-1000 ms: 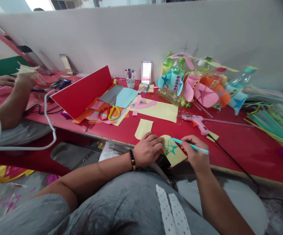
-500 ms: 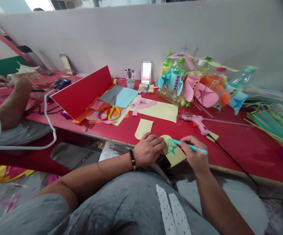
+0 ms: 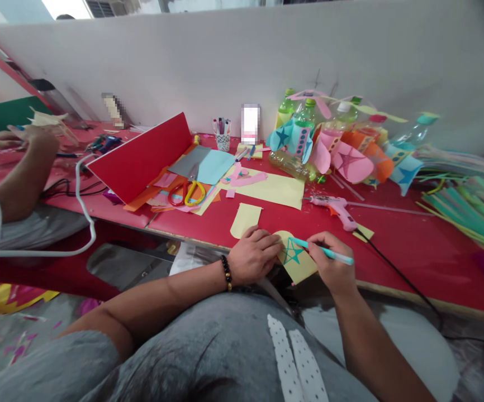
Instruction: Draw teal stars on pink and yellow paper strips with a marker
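Just between hands (image 3: 254,255) (image 3: 336,264): starred paper (image 3: 297,261)

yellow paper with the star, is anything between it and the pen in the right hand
Nothing visible: the right hand holds the turquoise pen, tip at the star on the yellow paper. The left hand is at the paper's left edge.

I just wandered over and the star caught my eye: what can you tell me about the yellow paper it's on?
The yellow paper is a small pale piece, apparently thin card, rounded at its far end and angular at its near end. It carries a teal five-pointed star. It lies slanted at the front edge of the red table. The left hand rests at its left side; the right hand holds a teal marker, tip at the star's top.
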Demonstrator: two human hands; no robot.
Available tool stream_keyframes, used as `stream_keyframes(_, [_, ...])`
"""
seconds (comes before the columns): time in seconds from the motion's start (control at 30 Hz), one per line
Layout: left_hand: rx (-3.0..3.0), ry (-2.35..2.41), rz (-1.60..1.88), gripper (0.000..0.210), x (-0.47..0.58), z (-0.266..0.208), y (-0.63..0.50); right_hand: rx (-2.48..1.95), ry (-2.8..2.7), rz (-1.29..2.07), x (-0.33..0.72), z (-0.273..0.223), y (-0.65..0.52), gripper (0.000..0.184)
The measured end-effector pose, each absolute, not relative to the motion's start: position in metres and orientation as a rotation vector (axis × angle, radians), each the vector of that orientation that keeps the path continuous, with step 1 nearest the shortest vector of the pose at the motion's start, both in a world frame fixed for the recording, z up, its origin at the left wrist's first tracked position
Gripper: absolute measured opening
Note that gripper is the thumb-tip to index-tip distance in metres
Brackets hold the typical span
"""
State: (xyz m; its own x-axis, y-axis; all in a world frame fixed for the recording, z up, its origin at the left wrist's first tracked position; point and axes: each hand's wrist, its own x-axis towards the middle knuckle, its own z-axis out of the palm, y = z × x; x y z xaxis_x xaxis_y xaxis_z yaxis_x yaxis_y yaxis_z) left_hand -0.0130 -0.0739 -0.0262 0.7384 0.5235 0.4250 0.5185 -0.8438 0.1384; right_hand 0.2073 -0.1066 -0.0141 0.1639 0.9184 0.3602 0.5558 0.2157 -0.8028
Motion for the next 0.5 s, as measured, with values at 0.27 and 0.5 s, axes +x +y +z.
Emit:
stream_keyframes(0.27, [2.911, 0.881, 0.730, 0.031, -0.0126, -0.0252, -0.0747, -1.442, -1.490, 0.461, 0.2093, -0.0108, -0.1091, 0.013])
stream_keyframes(0.5, [2.924, 0.885, 0.709, 0.031, -0.0129, -0.0263, -0.0746, -1.447, -1.493, 0.433, 0.2071, -0.0118, -0.1086, 0.011])
